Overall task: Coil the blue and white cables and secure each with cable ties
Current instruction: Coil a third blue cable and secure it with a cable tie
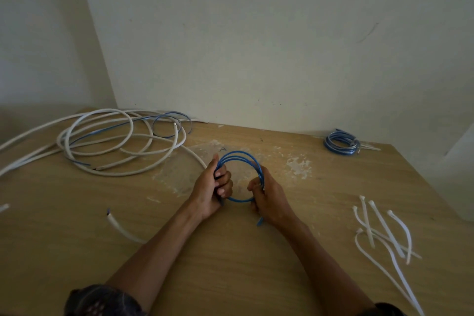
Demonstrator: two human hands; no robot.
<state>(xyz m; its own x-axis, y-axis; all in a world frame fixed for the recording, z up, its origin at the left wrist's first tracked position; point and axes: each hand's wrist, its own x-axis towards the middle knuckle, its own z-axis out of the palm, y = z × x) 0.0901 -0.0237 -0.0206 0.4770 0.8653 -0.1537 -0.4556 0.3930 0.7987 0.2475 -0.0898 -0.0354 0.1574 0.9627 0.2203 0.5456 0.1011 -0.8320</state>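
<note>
A small coil of blue cable (239,155) is held upright just above the middle of the wooden table (230,264). My left hand (210,192) grips its left side and my right hand (269,200) grips its right side; a short blue end pokes out below my right hand. Loose white cable (112,136) lies in big loops at the back left, with thin blue cable (164,118) tangled through it. A tied blue coil (339,145) rests at the back right. Several white cable ties (384,228) lie at the right.
A short end of white cable (120,228) lies at the front left by my left forearm. The tabletop has a scuffed, chipped patch (295,164) behind the hands. The wall runs close along the table's back edge, and the table's right edge slants away past the ties.
</note>
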